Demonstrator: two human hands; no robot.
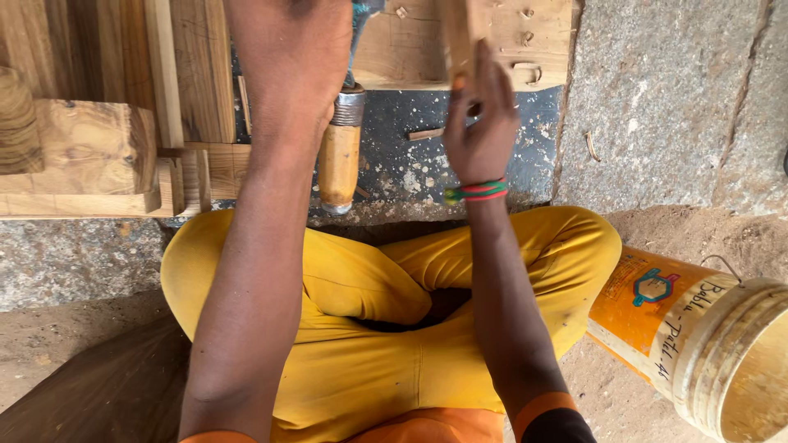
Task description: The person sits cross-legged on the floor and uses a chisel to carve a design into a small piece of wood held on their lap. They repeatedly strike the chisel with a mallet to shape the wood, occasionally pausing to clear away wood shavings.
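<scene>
We sat cross-legged on the floor, our left hand (291,57) closed around a wooden-handled tool (340,160), its pale handle with a metal ferrule hanging down below the fist; the working end was hidden. Our right hand (480,123) had its fingers (492,78) clamped on the lower end of a small wood piece (460,33), held upright near the top of the view against a flat board (525,49). The piece looked light, stiff and dry, best gripped by its side faces. A tipped orange bucket (698,336) lay well apart by our right knee.
</scene>
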